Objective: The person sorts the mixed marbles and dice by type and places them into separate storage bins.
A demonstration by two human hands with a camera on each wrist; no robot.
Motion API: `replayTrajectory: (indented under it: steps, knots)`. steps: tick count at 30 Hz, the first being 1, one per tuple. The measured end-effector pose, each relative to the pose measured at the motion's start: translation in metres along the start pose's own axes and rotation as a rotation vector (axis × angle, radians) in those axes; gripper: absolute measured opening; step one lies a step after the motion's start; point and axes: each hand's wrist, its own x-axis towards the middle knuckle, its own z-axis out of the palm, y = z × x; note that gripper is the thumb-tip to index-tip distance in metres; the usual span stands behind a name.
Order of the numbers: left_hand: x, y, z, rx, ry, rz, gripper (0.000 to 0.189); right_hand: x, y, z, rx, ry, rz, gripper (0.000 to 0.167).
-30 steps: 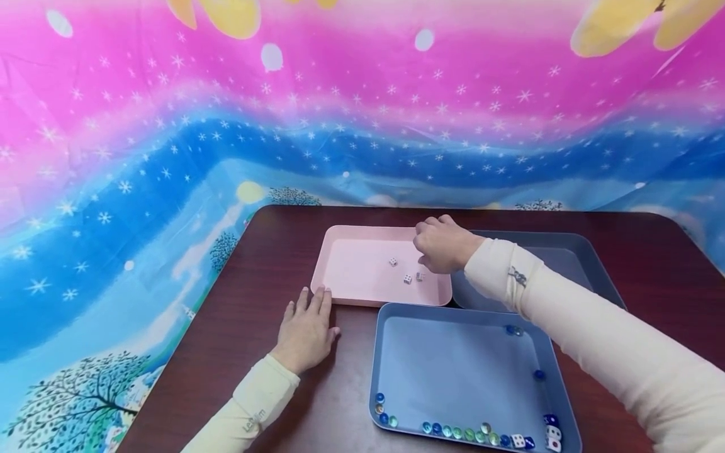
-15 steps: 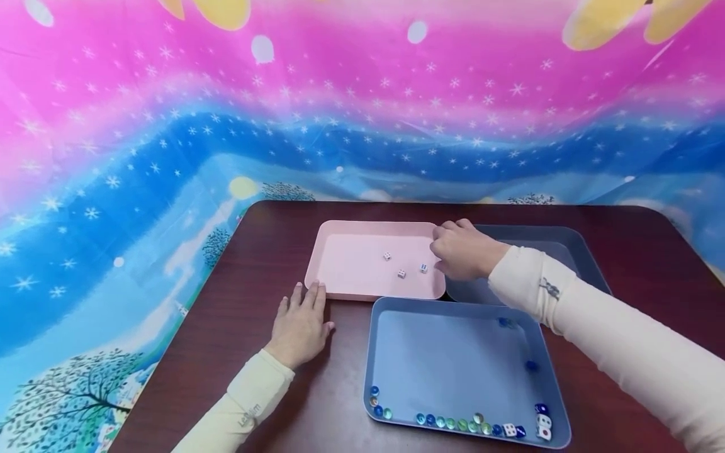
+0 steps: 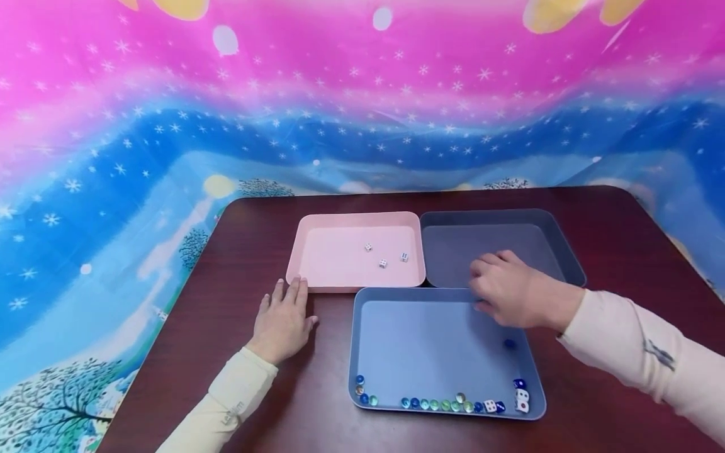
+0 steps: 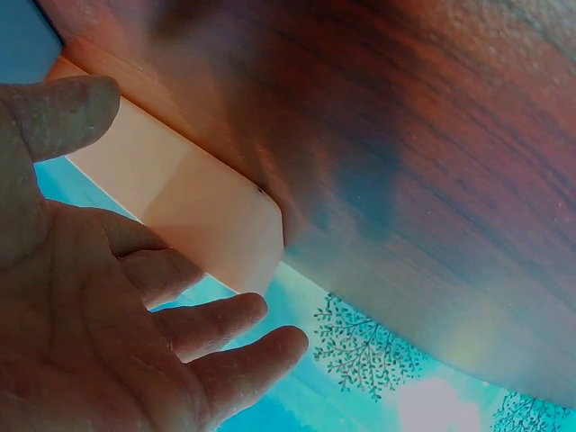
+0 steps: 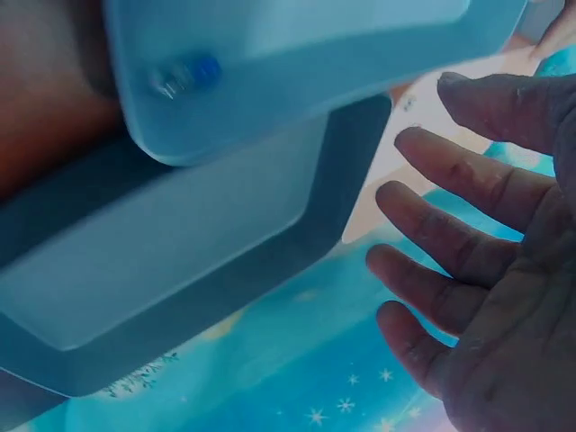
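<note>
My right hand (image 3: 518,289) hovers over the far right corner of the blue tray (image 3: 419,346), its fingers loosely bent with nothing between them in the right wrist view. Below it, a blue marble (image 5: 207,69) and a clear one lie in that corner, hidden by the hand in the head view. My left hand (image 3: 283,327) has its fingers spread, fingertips at the near left corner of the pink tray (image 3: 323,258). Three small white dice lie in the pink tray, one die (image 3: 382,263) nearest the front. A dark grey tray (image 3: 453,245) stands beside it.
Several marbles (image 3: 434,404) line the blue tray's near edge, with more at its near left corner. Blue and white dice (image 3: 522,396) sit at its near right. One blue marble (image 3: 510,344) rests by the right wall. A patterned cloth (image 3: 340,94) hangs behind the table.
My right hand has left the pink tray's right side and moved right and nearer, over the blue tray. One die there now lies uncovered. The left hand stays; the head view shifts.
</note>
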Motion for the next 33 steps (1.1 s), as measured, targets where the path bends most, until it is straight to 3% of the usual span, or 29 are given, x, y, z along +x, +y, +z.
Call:
replayTrajectory:
  steps: [9, 15, 25, 33]
  knots:
    - [0.000, -0.002, 0.000, -0.011, -0.036, -0.014, 0.075, -0.055, -0.015, 0.021, 0.132, -0.066, -0.073, 0.019]
    - [0.001, -0.001, 0.001, -0.003, -0.034, -0.012, 0.074, -0.073, -0.023, 0.045, 0.102, -0.064, -0.088, 0.014]
    - [0.000, 0.001, 0.003, 0.004, -0.036, -0.015, 0.075, -0.077, -0.028, 0.065, 0.041, -0.077, -0.081, 0.008]
    - [0.001, 0.001, 0.002, 0.014, -0.015, 0.000, 0.075, -0.075, -0.029, 0.068, -0.007, -0.020, -0.102, 0.005]
